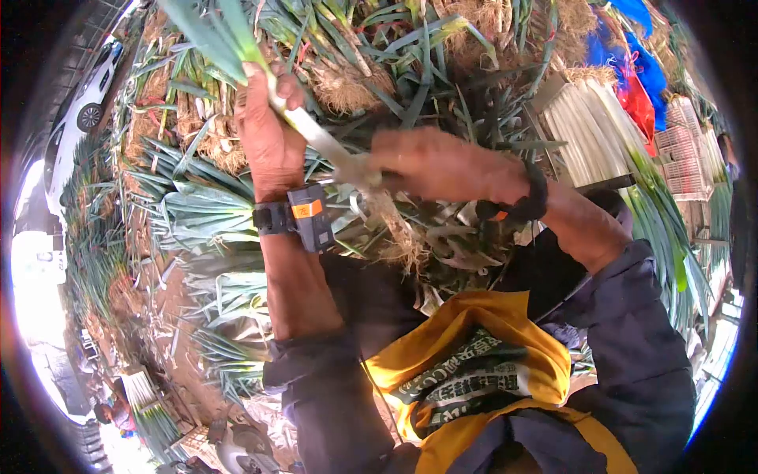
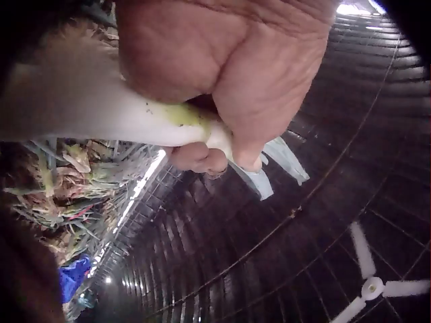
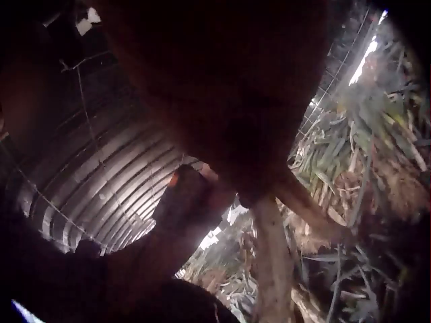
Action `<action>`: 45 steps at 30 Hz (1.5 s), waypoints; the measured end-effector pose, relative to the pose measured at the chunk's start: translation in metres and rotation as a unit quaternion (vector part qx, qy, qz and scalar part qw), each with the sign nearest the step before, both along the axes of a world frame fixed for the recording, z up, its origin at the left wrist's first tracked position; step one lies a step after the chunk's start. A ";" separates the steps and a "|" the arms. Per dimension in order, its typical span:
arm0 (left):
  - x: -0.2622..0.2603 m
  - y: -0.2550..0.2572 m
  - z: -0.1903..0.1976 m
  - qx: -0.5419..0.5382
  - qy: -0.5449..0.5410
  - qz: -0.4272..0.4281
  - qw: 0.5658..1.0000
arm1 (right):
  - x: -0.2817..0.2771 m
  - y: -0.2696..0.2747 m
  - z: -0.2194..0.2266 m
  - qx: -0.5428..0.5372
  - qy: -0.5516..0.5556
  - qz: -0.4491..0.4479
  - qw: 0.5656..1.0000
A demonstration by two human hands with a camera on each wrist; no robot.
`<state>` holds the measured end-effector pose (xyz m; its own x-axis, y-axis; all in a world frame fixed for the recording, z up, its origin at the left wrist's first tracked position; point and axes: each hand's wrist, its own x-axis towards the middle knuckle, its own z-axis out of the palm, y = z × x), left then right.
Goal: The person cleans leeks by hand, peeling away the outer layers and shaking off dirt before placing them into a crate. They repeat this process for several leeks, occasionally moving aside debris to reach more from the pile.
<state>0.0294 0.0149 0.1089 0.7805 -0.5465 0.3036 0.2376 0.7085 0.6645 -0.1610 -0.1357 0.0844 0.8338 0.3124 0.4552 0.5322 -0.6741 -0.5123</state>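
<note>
The long leek with a white shaft and green leaves (image 1: 312, 133) lies on a slant in front of the person, held up over the piled leeks with brown stringy roots (image 1: 343, 87). Its long axis runs from the leaves, beyond the left hand (image 1: 270, 138) at the upper left of the head view, down and across toward the right forearm's side. The left hand has hold of it just where white turns to green, with the thumb and fingers closed round the shaft; the left wrist view shows a yellow-green patch (image 2: 185, 116) on the white beside that grip. The bare white length therefore leads away from the left palm toward the right hand (image 1: 442, 166), which is blurred and lies across the lower shaft, nearly crosswise to it. The right hand is clearly the nearer one to the lower end, where dull brown outer layers and a tuft of pale roots (image 1: 404, 249) hang below it; the tuft seems to belong to this same leek. How far the right fingers are open, and whether they pinch a layer or only touch the shaft, cannot be told, since the right wrist view is too dark. Any work along the shaft would depend on that crosswise approach, with the left grip as the anchor.
</note>
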 end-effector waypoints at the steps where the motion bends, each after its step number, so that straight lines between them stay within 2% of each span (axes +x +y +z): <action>1: 0.003 0.003 0.001 0.002 0.012 0.029 1.000 | -0.009 0.001 -0.004 -0.029 0.012 0.016 0.999; 4: 0.008 0.011 0.003 0.007 0.000 0.055 0.998 | -0.040 -0.004 -0.077 -0.045 0.181 0.040 0.982; 6: 0.002 0.009 -0.004 0.063 -0.013 0.107 0.992 | -0.064 0.001 -0.112 -0.125 0.245 0.034 0.961; 8: -0.006 -0.001 -0.009 0.119 -0.005 0.139 0.983 | -0.080 0.004 -0.146 -0.070 0.198 0.069 0.975; 9: -0.005 0.000 -0.008 0.113 -0.016 0.144 0.983 | -0.081 0.005 -0.148 -0.043 0.174 0.090 0.980; 12: -0.015 -0.005 -0.015 0.108 -0.030 0.133 0.985 | -0.089 0.012 -0.157 -0.026 0.253 0.085 0.963; 14: -0.014 -0.005 -0.013 0.120 -0.020 0.185 0.975 | -0.094 0.000 -0.151 0.013 0.301 0.038 0.953; 15: -0.007 -0.003 -0.010 0.110 -0.006 0.181 0.977 | -0.098 -0.001 -0.150 0.037 0.328 0.018 0.944; 18: 0.002 0.009 0.000 0.089 -0.021 0.173 0.981 | -0.091 -0.018 -0.130 -0.024 0.270 -0.101 0.957; 21: 0.014 0.016 -0.002 0.062 -0.027 0.183 0.981 | -0.056 -0.006 -0.097 0.079 0.046 -0.208 0.974; 23: 0.023 0.021 -0.004 0.038 -0.013 0.177 0.983 | -0.038 0.005 -0.081 0.132 0.184 -0.162 0.960; 26: 0.033 0.030 -0.007 0.002 0.017 0.174 0.985 | -0.029 0.020 -0.074 0.190 0.311 -0.121 0.923; 27: 0.034 0.034 -0.007 -0.001 -0.013 0.160 0.987 | -0.030 0.021 -0.067 0.187 0.327 -0.123 0.918; 28: 0.036 0.037 -0.008 0.012 0.010 0.157 0.987 | -0.030 0.022 -0.065 0.181 0.344 -0.123 0.913; 29: 0.038 0.038 -0.007 -0.019 0.026 0.101 0.994 | -0.029 0.021 -0.081 0.147 0.295 -0.104 0.938; 30: 0.040 0.036 -0.005 -0.051 0.039 0.038 0.997 | -0.029 0.024 -0.074 0.201 0.310 -0.082 0.926; 31: 0.027 0.026 0.003 -0.010 0.071 0.099 0.993 | -0.028 0.026 -0.054 0.252 0.320 -0.061 0.911; 32: 0.035 0.031 -0.004 0.002 0.059 0.076 0.995 | -0.027 0.027 -0.040 0.302 0.329 -0.039 0.894; 33: 0.049 0.040 -0.021 0.013 0.048 0.054 0.997 | -0.024 0.027 -0.036 0.307 0.338 -0.011 0.889; 34: 0.053 0.044 -0.027 0.024 0.036 0.034 0.998 | -0.022 0.027 -0.025 0.274 0.338 -0.018 0.900; 36: 0.058 0.053 -0.037 -0.001 0.101 0.031 0.994 | -0.023 0.028 -0.005 0.210 0.343 -0.032 0.915; 37: 0.060 0.056 -0.041 -0.018 0.123 0.030 0.992 | -0.021 0.023 -0.011 0.091 0.221 -0.025 0.971; 40: 0.062 0.058 -0.046 -0.038 0.153 0.010 0.988 | -0.034 0.024 0.011 0.077 0.138 -0.041 0.987; 42: 0.068 0.052 -0.053 -0.046 0.175 0.005 0.984 | -0.050 0.031 0.016 0.027 0.098 -0.075 0.992; 45: 0.063 0.044 -0.057 0.024 0.160 0.075 0.984 | -0.085 0.041 0.026 -0.070 0.074 -0.139 0.985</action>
<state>0.0928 0.0591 0.0514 0.9045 -0.4264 0.0058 0.3360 0.7211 0.6058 -0.2460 -0.0950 0.1107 0.9501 0.1144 0.2901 0.2438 -0.8526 -0.4622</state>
